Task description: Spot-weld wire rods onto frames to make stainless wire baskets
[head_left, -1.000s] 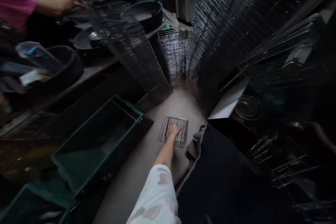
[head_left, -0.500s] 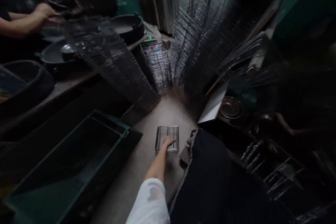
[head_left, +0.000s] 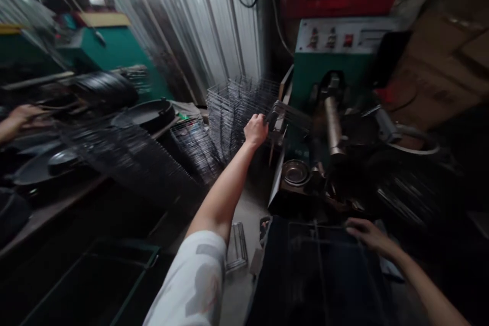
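My left hand point(head_left: 255, 131) is stretched forward with its fingers curled round the end of a bundle of metal wire frames point(head_left: 292, 114) beside the green machine. My right hand point(head_left: 364, 233) is low on the right, its fingers pinching the corner of a thin wire frame point(head_left: 321, 249) that lies over my dark-clothed lap. A small wire frame point(head_left: 237, 247) rests on the floor, partly behind my left arm. Tall stacks of wire racks point(head_left: 225, 117) stand beyond my left hand.
The green machine point(head_left: 313, 69) with a metal arm stands ahead right, a round metal dish point(head_left: 295, 171) at its base. Another person's hand point(head_left: 26, 114) is at far left, near black basins point(head_left: 143, 113) and leaning wire racks point(head_left: 130, 158). A dark green bin point(head_left: 147, 260) sits lower left.
The view has turned right and up. My left hand has left the small frame on the floor and risen to the bundle. My right hand now shows clearly with a wire frame.
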A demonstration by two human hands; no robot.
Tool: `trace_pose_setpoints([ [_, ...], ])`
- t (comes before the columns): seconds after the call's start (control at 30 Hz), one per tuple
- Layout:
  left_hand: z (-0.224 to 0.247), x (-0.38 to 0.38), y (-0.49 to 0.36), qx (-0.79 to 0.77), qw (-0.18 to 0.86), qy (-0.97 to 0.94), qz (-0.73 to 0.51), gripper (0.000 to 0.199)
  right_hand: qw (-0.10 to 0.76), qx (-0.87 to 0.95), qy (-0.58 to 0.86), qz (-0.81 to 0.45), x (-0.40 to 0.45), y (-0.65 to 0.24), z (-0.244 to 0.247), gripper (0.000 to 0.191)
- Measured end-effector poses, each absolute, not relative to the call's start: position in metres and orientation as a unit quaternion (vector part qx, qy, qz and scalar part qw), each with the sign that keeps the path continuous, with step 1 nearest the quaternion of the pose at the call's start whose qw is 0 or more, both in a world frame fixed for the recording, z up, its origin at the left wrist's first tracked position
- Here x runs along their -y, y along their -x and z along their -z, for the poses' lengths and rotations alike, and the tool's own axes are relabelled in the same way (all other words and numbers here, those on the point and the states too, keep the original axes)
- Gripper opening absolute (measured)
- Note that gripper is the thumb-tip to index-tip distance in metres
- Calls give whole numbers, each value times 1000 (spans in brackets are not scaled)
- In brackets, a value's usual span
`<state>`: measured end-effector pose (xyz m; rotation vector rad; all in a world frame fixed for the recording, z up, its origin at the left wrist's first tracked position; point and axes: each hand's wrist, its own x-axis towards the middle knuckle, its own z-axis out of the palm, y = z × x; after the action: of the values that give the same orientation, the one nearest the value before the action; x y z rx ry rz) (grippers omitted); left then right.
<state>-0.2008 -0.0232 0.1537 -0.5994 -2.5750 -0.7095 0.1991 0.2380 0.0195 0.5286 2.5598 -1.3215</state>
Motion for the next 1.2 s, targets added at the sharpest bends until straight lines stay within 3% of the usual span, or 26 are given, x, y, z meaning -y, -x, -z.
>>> trace_pose_setpoints([
  [0.17, -179, -12, 209, 963, 149, 184, 128, 30, 55, -908, -53, 412, -254, -174, -26, 36],
  [0.33, -179, -10, 212, 959, 165, 217, 81, 39, -221, -935, -184, 206, -344, -140, -88, 31],
  [0.47, -186, -1, 193, 939, 225, 259, 28, 37, -317, -903, -252, 144, -417, -89, -130, 28],
  [0.8, -175, 36, 121, 913, 274, 300, 26, 29, -319, -899, -270, 128, -469, 24, -142, 45],
  [1.03, -100, 120, 63, 931, 254, 229, 126, 34, -357, -900, -225, 111, -465, 27, -132, 41],
  [1.2, -53, 186, 40, 969, 149, 134, 147, 37, -359, -910, -186, 89, -464, 6, -141, 39],
])
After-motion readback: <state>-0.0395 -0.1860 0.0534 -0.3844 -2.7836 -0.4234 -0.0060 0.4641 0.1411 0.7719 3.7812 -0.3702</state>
